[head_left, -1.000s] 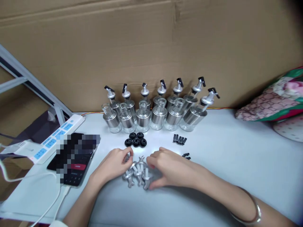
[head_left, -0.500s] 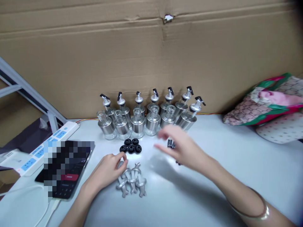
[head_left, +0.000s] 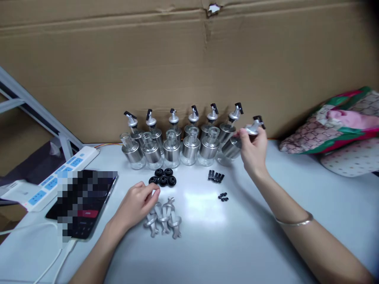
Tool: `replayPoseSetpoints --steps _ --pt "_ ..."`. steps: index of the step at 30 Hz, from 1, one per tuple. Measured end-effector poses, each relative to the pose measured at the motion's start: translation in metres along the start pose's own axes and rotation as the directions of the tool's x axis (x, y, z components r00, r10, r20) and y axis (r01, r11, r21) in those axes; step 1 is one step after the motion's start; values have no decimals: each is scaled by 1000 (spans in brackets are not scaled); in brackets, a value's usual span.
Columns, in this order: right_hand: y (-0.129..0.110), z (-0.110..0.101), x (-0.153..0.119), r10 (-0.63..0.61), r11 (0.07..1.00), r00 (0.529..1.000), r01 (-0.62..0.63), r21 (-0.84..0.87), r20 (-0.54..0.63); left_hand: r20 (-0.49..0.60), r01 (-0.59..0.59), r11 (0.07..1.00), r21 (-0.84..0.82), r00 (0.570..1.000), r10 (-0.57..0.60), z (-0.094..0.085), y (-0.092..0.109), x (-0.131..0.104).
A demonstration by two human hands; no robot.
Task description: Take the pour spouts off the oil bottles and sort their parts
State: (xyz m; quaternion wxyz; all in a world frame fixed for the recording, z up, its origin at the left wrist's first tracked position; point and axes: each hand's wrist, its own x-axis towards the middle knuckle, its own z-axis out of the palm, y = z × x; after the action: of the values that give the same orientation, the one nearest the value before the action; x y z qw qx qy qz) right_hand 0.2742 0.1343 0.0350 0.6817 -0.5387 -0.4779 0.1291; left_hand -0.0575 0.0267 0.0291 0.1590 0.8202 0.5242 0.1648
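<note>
My right hand (head_left: 255, 148) is closed around the neck of an oil dispenser bottle (head_left: 232, 148), at the right end of the rows. This bottle leans to the right; its silver pour spout (head_left: 254, 125) with a black flap stands above my fingers. My left hand (head_left: 139, 203) rests on the table with fingers curled, beside a cluster of loose silver spout pieces (head_left: 164, 217). Its fingertips are partly hidden, so I cannot see whether they hold anything. Just beyond lie several black ring-shaped stoppers (head_left: 162, 180).
Glass bottles with steel bands (head_left: 171, 152) form a front row without spouts; behind them are spouted bottles (head_left: 174, 118). Small black flaps (head_left: 216, 176) and tiny black parts (head_left: 223, 197) lie right of centre. A power strip (head_left: 60, 179), phone (head_left: 85, 205), cardboard wall (head_left: 133, 71) and patterned bag (head_left: 328, 130) surround the area.
My right hand has moved right and away from me, from above the small black parts, and taken hold of the rightmost spouted bottle. My left hand has barely moved.
</note>
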Motion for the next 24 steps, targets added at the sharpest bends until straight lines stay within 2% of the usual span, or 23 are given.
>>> replayPoseSetpoints --steps 4,6,7,8,10,12,14,16,18,20,24 --pt "-33 -10 -4 -72 997 994 75 33 -84 -220 -81 989 -126 974 51 0 7 -3" --pt "-58 -15 -11 -94 992 994 98 86 -47 -313 -81 970 -227 950 6 1 17 -5" --pt "-71 -16 -16 -65 987 996 57 147 54 -342 -74 954 -292 939 -32 3 23 -5" --pt "-82 -16 -23 -63 978 993 42 207 95 -346 -64 929 -364 936 -71 4 30 -6" --pt "-102 -14 -40 -34 955 976 -31 295 213 -294 -57 855 -515 949 -114 10 46 -6" --pt "-116 -11 -59 18 925 933 -152 348 360 -170 -32 761 -648 980 -104 17 62 -7" --pt "-124 -8 -76 107 880 839 -330 343 533 -36 27 663 -748 996 -81 25 76 -9" --pt "-130 -7 -90 151 823 754 -454 341 639 93 115 602 -790 993 -69 35 86 -11" --pt "-134 -7 -99 169 766 694 -539 349 700 178 194 586 -787 980 -86 43 93 -14" --pt "-135 -8 -107 172 727 646 -593 347 744 195 209 573 -792 977 -87 49 97 -16" --pt "-131 -5 -118 215 719 601 -631 292 770 185 217 536 -816 976 -113 56 101 -19"
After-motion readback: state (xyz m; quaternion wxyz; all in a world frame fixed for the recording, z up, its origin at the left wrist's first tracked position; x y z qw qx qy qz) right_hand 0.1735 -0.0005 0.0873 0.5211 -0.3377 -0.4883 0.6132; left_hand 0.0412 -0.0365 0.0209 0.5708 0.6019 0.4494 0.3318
